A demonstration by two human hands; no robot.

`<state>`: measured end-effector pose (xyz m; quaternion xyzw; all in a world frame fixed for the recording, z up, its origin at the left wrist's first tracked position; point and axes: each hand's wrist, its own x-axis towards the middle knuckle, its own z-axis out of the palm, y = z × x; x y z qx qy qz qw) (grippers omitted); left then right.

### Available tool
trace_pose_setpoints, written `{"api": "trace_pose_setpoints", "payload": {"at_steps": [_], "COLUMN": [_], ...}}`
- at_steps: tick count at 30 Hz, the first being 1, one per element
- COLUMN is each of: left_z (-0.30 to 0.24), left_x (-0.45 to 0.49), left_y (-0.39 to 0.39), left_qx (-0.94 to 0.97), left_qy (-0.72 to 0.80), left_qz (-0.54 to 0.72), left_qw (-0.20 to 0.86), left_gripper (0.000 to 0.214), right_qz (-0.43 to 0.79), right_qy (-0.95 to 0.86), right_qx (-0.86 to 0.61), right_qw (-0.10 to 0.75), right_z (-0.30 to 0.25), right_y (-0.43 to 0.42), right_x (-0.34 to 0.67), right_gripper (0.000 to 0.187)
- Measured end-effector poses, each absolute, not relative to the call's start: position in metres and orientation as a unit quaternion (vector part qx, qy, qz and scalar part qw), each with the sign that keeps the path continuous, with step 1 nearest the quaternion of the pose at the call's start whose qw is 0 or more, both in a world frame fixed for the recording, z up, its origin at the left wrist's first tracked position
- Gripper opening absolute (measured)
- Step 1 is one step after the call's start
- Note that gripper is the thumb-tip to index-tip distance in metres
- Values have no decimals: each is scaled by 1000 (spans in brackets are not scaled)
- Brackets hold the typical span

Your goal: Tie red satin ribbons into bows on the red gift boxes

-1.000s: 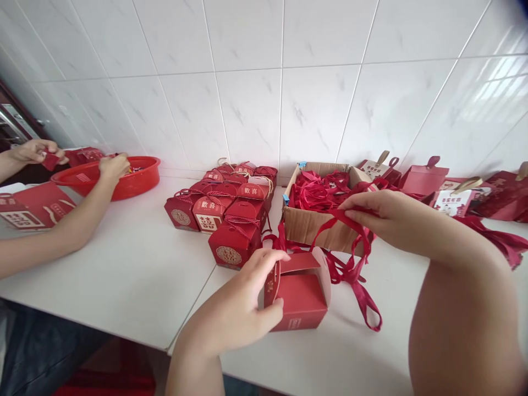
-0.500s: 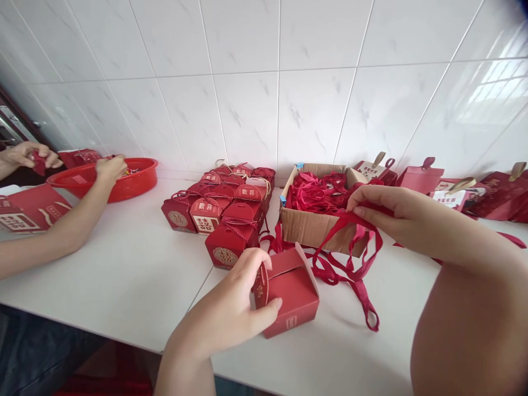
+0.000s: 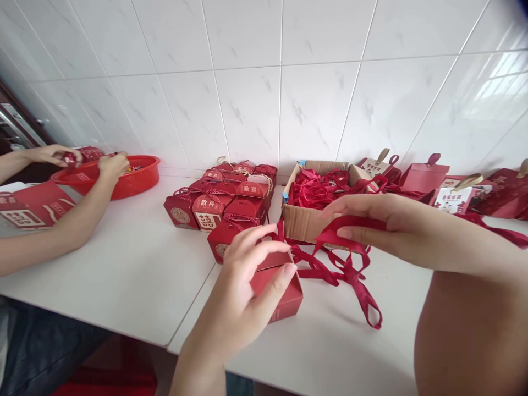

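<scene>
The left hand point(image 3: 243, 291) sits over a small red paper box point(image 3: 289, 302) that stands near the front edge of the white table point(image 3: 124, 275). Its fingers point(image 3: 251, 242) are spread wide and loose above the open top of the box. The thumb touches the top of the box's front side, but the hand does not grip the box. The right hand point(image 3: 371, 220) is up above the table, just to the right of the box. Its thumb and fingers are pinched shut on a long red ribbon point(image 3: 350, 272). The ribbon hangs down in loops, and its end lies on the table beside the box. Right behind both hands stands a brown cardboard box point(image 3: 305, 225) full of more red ribbons. To the left of it is a bunch of closed red boxes with string handles point(image 3: 225, 201), packed close together. Flat red boxes that are not folded up point(image 3: 424, 177) lie along the white tile wall point(image 3: 247, 82) on the right. Far to the left, another person's hands point(image 3: 111, 165) reach into a round red plastic bowl point(image 3: 140, 179).
</scene>
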<state>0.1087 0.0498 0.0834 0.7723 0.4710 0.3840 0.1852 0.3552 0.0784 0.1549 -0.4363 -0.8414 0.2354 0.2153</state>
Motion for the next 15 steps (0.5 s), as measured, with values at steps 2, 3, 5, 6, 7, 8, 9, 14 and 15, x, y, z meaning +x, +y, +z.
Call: {"api": "trace_pose_setpoints", "payload": {"at_steps": [2,3,5,6,7,8,9,14,15], "left_z": [84,83,82,81,81,81,80,79,79], "left_x": [116,118,122,123,123,124,124,121,121], "left_y": [50,51,53,54,54,55,55,54,54], "left_qx": [765,759,746,742,739,737,735,736,734], "left_qy": [469,472,475,471,465,459,455,455,459], "left_qz": [391,396,416,430,443,455,463,467,468], "left_qw": [204,210,211,207,203,199,194,181,178], "left_gripper": [19,20,21,20,19,16,14,13,13], "right_qz": [253,260,275,278,278,275,274,270,255], "right_qy": [-859,-863,-867,-868,-868,-868,-869,-869,-863], "right_qx": [-398,-385,-372,-369,-368,-367,-366,-376,-397], "right_qw": [201,196,184,183,185,188,189,173,181], "right_z": [157,158,158,157,156,156,155,154,155], "right_y": [75,74,73,72,72,72,72,74,74], "right_x": [346,342,333,330,327,324,321,323,326], "right_gripper": [19,19,20,22,23,23,24,23,21]}}
